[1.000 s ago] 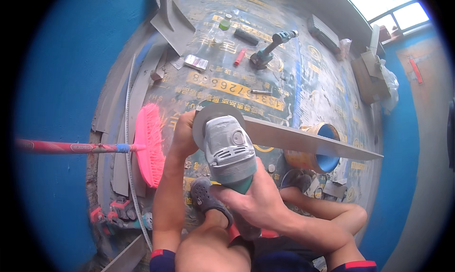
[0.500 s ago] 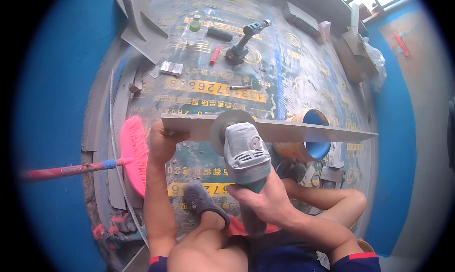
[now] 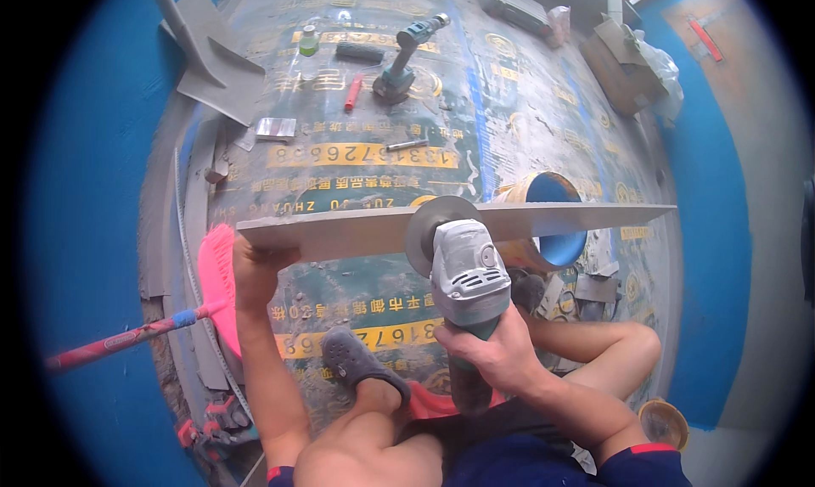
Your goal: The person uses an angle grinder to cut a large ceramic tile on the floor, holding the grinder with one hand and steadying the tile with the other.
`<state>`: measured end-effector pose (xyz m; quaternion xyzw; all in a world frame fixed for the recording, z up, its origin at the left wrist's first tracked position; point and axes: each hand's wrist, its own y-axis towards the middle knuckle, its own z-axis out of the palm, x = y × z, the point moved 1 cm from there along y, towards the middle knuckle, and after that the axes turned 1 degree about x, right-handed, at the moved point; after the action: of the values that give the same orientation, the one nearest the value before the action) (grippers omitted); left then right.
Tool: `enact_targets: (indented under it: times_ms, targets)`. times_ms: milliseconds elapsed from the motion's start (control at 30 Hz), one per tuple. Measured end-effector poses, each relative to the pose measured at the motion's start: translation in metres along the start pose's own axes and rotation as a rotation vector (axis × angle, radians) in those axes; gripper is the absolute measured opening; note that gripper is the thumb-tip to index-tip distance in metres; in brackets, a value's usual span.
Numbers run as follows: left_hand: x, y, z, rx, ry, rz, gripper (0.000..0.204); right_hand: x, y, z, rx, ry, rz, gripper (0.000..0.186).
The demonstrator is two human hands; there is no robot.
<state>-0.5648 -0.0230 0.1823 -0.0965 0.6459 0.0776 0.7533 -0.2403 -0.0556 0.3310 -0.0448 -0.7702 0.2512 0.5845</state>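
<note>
My left hand [image 3: 259,279] grips the left end of a long, narrow grey tile strip [image 3: 577,222], held level across my lap. My right hand [image 3: 501,351] is closed around the green handle of an angle grinder [image 3: 471,279], whose grey housing is dusted white. Its round disc [image 3: 424,241] lies at the strip's near face, left of its middle; whether it cuts into the tile cannot be told. Below, my foot in a grey clog [image 3: 356,360] rests on printed protective sheeting [image 3: 340,287].
A pink broom [image 3: 219,283] leans at left, near a grey shovel [image 3: 216,75]. A cordless tool [image 3: 395,84], red handle [image 3: 352,92] and bottle [image 3: 308,40] lie ahead. A bucket with blue inside [image 3: 552,251] is behind the strip; a cardboard box [image 3: 624,79] stands at back right, by blue walls.
My left hand and the strip's left end have moved left, while the grinder has shifted right along the strip, exposing more tile left of the disc. The whole view has also shifted.
</note>
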Motion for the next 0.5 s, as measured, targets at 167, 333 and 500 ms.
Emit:
enact_targets:
  times_ms: [167, 333, 500]
  targets:
    - [0.013, 0.001, -0.009, 0.006, -0.049, 0.006, 0.033, -0.01, 0.001, -0.018, -0.038, 0.042, -0.023, 0.063]
    - [0.018, -0.001, -0.013, -0.044, -0.074, 0.017, 0.042, -0.006, -0.001, -0.034, -0.041, 0.065, -0.005, 0.058]
    - [0.026, 0.001, -0.026, -0.022, -0.065, 0.029, 0.044, -0.015, -0.001, -0.049, -0.061, 0.106, -0.036, 0.055]
